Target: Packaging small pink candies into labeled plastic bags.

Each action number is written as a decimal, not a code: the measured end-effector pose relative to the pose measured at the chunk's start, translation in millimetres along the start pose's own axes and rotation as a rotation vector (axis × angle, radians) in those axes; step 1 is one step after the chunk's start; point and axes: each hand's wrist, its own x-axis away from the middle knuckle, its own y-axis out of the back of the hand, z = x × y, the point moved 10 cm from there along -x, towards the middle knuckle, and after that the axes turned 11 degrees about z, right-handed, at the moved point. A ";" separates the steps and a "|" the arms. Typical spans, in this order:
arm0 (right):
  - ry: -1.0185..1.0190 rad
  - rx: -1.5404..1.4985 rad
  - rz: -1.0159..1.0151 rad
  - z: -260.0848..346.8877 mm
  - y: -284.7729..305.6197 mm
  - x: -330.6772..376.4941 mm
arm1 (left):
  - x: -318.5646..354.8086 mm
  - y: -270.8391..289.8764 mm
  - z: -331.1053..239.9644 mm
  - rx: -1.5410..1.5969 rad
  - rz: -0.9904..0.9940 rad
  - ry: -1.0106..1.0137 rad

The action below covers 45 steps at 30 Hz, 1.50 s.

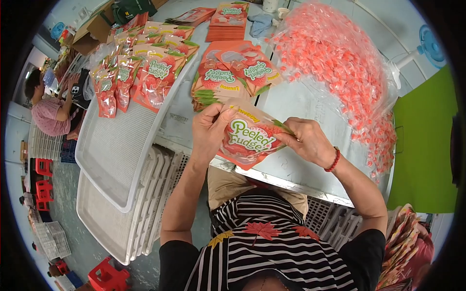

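Between my two hands is a pink printed candy pouch [247, 138], held up at its top corners above the table's near edge. My left hand [211, 131] pinches the left corner, thumb on the printed face. At the right corner, the fingers of my right hand [308, 140] are closed on the pouch; a red bead bracelet is on that wrist. Just beyond lies a stack of flat pouches [228, 72]. To the right, a large heap of small pink wrapped candies [335, 58] spills over clear plastic sheeting. Whether the held pouch contains anything, I cannot tell.
Plump pouches [141, 68] lie on a white mesh tray [111, 140] at left, above more stacked trays [116, 218]. Farther back are another pouch stack [227, 24] and a blue cloth [261, 25]. A green board [422, 145] stands right; another person [51, 111] sits far left.
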 end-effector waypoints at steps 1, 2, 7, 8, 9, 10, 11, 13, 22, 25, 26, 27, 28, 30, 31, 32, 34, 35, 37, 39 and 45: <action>0.008 -0.026 -0.004 -0.2 -1.0 -1.0 | -0.8 2.7 1.0 0.000 -0.001 0.000; 0.019 -0.051 -0.006 0.6 -1.9 -2.3 | -1.5 8.3 1.5 0.024 -0.021 -0.019; 0.036 -0.013 0.046 1.0 -6.9 -1.5 | 3.3 19.7 0.2 0.014 -0.041 -0.020; 0.012 -0.005 0.066 -2.8 -8.8 -3.1 | 5.1 17.6 0.1 0.023 -0.043 -0.012; 0.015 -0.005 0.070 -1.6 -9.2 -4.8 | 6.6 16.9 0.6 0.032 -0.045 -0.004; 0.051 -0.021 0.089 2.9 -11.2 -6.4 | 7.6 18.4 1.8 0.032 -0.050 -0.004; 0.085 -0.037 0.107 7.4 -13.5 -7.4 | 8.1 18.5 4.1 0.043 -0.036 -0.004; 0.084 -0.003 0.079 12.1 -17.0 -10.7 | 10.1 18.0 5.9 0.055 -0.024 -0.002; 0.053 0.025 0.110 19.7 -17.5 -19.8 | 12.2 19.1 0.5 0.038 -0.003 -0.045; 0.046 0.050 0.080 25.3 -13.5 -21.5 | 11.3 15.0 1.2 -0.001 -0.001 -0.020; 0.043 0.060 0.071 26.3 -12.5 -20.9 | 12.4 14.3 0.9 0.000 0.001 -0.022; 0.044 0.059 0.071 26.8 -11.7 -20.7 | 13.2 13.7 0.4 0.001 0.004 -0.025; 0.015 0.052 0.095 23.8 -12.7 -21.4 | 13.7 12.9 0.0 -0.001 0.003 -0.025; -0.018 0.045 0.118 19.8 -15.0 -21.3 | 14.1 10.4 -2.6 0.008 -0.001 -0.068; 0.019 0.036 0.106 24.4 -15.0 -22.1 | 14.1 9.7 -2.6 0.008 0.000 -0.069; 0.055 0.025 0.094 28.8 -15.4 -22.5 | 14.5 8.7 -2.5 -0.036 0.007 -0.062; 0.043 0.071 0.107 31.4 -16.5 -24.9 | 15.2 6.3 -2.6 -0.080 0.017 -0.055; 0.039 0.119 0.121 32.7 -17.4 -26.1 | 15.8 5.8 -2.9 -0.032 0.017 -0.048; 0.057 0.093 0.104 32.9 -14.7 -24.2 | 16.0 6.2 -2.3 0.015 0.016 -0.042; 0.075 0.068 0.090 34.3 -13.3 -24.4 | 15.5 5.9 -0.5 -0.037 0.033 -0.049; 0.024 0.102 0.107 33.6 -16.5 -37.3 | 12.1 1.2 4.7 -0.090 0.078 -0.001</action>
